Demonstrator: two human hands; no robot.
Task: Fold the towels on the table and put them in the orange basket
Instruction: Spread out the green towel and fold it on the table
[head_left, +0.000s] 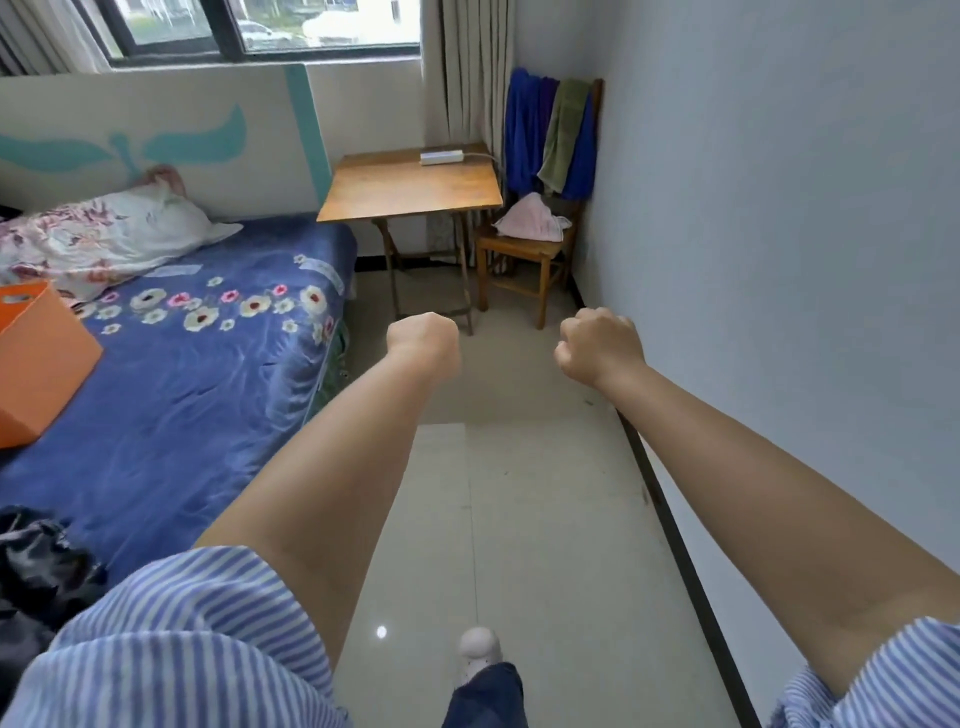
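**Both fists raised in a narrow bedroom, towels waiting on the chair**

Pale floor tiles (540, 519) run between a bed with a blue flowered sheet (197, 395) on the left side and a grey-blue wall (779, 260) on the right. At the far end, under the window (270, 26), stands a small wooden folding table (410, 192) with only a white power strip (441, 156) on its top. Just beside it, against the wall, is a wooden chair (524, 260). Blue towels (524, 130) and an olive-green towel (563, 132) hang over the chair's back, and a crumpled pink towel (532, 218) lies on its seat. The orange plastic basket (36, 358) sits on the bed at the left edge of view, well apart from the chair.

The person stretches both bare arms forward, with blue-and-white striped sleeves (171, 639) pushed up above the elbows. The left hand (423, 338) is curled into a fist and holds nothing. The right hand (600, 345) is likewise clenched, knuckles up, empty. Both hang in the air above the floor, short of the table and chair. A white shoe (479, 649) shows at the bottom, and a floral pillow (98, 234) lies at the head of the bed.
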